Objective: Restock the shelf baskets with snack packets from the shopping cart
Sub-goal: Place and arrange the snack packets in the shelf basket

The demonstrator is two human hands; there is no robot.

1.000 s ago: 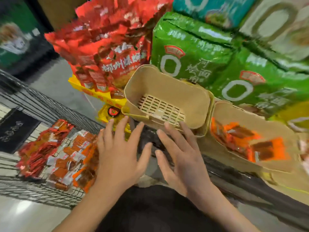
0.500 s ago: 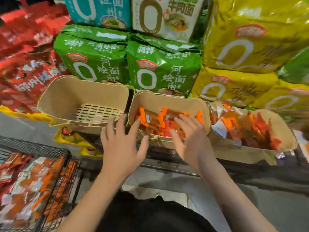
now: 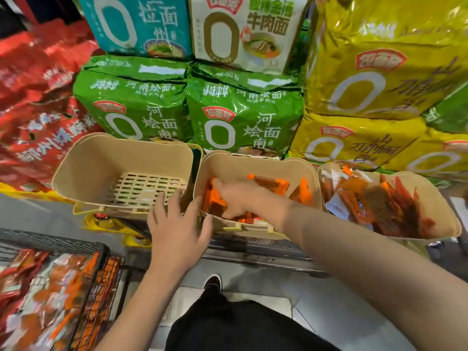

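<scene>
Three beige shelf baskets stand in a row. The left basket holds nothing above its slotted floor. The middle basket holds orange snack packets, and my right hand reaches down among them, blurred, with its fingertips buried. My left hand is spread flat in front of the gap between the left and middle baskets, fingertips at their front rims. The right basket is heaped with red and orange packets. The wire shopping cart at lower left carries more snack packets.
Large noodle bags are stacked behind the baskets: green, yellow, teal, and red on the left. A dark metal shelf edge runs below the baskets. My shoe is on the grey floor.
The view swung right and settled on the three baskets. My right hand moved from the empty left basket into the middle basket's packets. My left hand stayed spread near the front rims.
</scene>
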